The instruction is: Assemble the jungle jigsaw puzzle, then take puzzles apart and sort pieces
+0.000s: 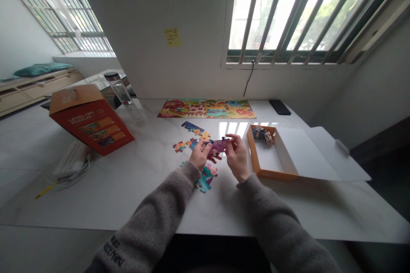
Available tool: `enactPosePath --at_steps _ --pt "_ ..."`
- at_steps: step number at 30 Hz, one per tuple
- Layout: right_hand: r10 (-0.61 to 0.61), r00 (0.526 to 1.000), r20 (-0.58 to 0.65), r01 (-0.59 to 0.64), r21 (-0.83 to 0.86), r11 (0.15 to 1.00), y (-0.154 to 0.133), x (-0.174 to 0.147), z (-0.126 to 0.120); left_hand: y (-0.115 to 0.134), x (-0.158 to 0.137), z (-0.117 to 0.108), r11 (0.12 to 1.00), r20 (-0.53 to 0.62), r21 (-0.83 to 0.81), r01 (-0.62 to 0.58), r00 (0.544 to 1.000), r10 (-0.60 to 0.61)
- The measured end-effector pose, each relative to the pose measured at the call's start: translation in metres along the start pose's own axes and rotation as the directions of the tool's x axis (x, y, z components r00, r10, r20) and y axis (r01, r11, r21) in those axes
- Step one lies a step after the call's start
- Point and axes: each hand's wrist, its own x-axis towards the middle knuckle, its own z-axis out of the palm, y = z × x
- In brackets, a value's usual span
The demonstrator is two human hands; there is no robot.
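Observation:
My left hand [200, 153] grips the left end of some purple puzzle pieces [218, 146], raised a little above the table. At their right end, the fingers of my right hand [237, 153] are closed on the same pieces. Whether these are one piece or several joined, I cannot tell. Orange and blue puzzle pieces [180, 146] lie just left of my left hand. Behind it is a dark blue strip of pieces [193, 128] with orange ones at its end. Teal and pink puzzle pieces [206, 177] lie on the table below my hands, partly covered by my left sleeve.
An assembled farm-animal puzzle [208, 108] lies along the wall. To the right are an open orange-rimmed box [272, 174] and a black phone [279, 107]. At left stand a red puzzle box [96, 123], a glass bottle [120, 89] and a white power strip with cable [75, 160].

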Motion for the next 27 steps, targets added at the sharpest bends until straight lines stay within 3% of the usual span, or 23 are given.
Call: enactPosePath --at_steps 2,4,9,11,13,17,21,24,27 --pt "-0.118 0.993 -0.026 0.114 -0.114 0.987 -0.004 -0.001 -0.001 0.002 0.000 -0.004 0.993 -0.056 0.102 -0.054 0.997 0.060" --pt "-0.151 0.988 -0.011 0.148 -0.136 0.980 -0.007 -0.003 0.001 0.005 0.001 -0.009 0.992 -0.081 0.110 -0.056 0.995 0.065" --pt "-0.048 0.995 0.082 0.053 -0.057 0.997 -0.005 -0.007 0.024 0.010 -0.003 -0.010 0.966 0.117 -0.164 0.201 0.976 -0.184" --pt "-0.080 0.994 0.079 0.088 -0.113 0.990 -0.004 -0.006 0.030 0.011 -0.007 -0.009 0.948 0.177 -0.194 0.251 0.960 -0.218" --pt "-0.095 0.991 0.095 0.107 -0.128 0.986 -0.006 -0.005 0.030 0.015 -0.010 -0.014 0.954 0.169 -0.201 0.223 0.967 -0.191" --pt "-0.161 0.967 0.199 0.211 -0.265 0.941 -0.013 -0.017 0.029 0.026 -0.006 -0.055 0.991 -0.050 -0.135 0.021 0.998 -0.028" --pt "-0.163 0.848 0.504 0.448 -0.520 0.727 -0.018 -0.046 0.045 0.033 0.003 -0.105 0.993 -0.363 0.095 -0.077 0.926 0.106" --pt "-0.067 0.786 0.615 0.505 -0.576 0.643 -0.016 -0.061 0.061 0.033 0.005 -0.119 0.989 -0.417 0.134 -0.069 0.901 0.119" --pt "0.028 0.752 0.658 0.493 -0.589 0.640 -0.013 -0.065 0.068 0.031 0.004 -0.114 0.982 -0.383 0.182 -0.056 0.915 0.123"
